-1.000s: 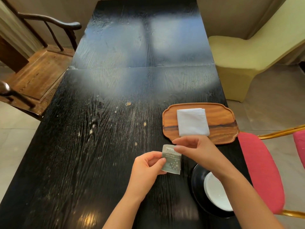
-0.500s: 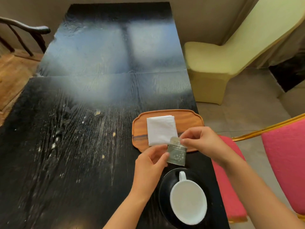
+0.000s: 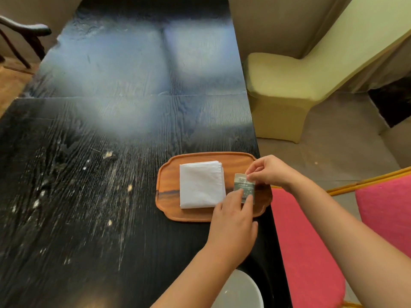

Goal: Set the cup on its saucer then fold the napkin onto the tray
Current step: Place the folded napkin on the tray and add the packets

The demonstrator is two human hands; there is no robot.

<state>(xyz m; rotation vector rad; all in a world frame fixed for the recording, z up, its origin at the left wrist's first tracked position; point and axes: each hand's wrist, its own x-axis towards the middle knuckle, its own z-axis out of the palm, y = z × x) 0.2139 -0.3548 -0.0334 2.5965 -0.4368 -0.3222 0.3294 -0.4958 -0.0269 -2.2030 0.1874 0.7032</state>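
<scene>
Hands hold a small grey-green paper packet [image 3: 244, 189] over the brown wooden tray's [image 3: 169, 185] right end: right hand [image 3: 270, 171] pinches its top, left hand [image 3: 233, 221] grips its bottom, beside the folded white napkin [image 3: 201, 184].

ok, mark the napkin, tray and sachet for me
napkin [image 3: 201, 185], head view, centre of the folded cloth
tray [image 3: 168, 187], head view, bare wood at left
sachet [image 3: 241, 182], head view, upper printed face

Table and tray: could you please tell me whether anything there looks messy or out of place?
Yes. Pale crumbs and smears dot the dark table left of the tray. The napkin lies folded on the tray. Both hands, left and right, hold a small packet over the tray.
</scene>
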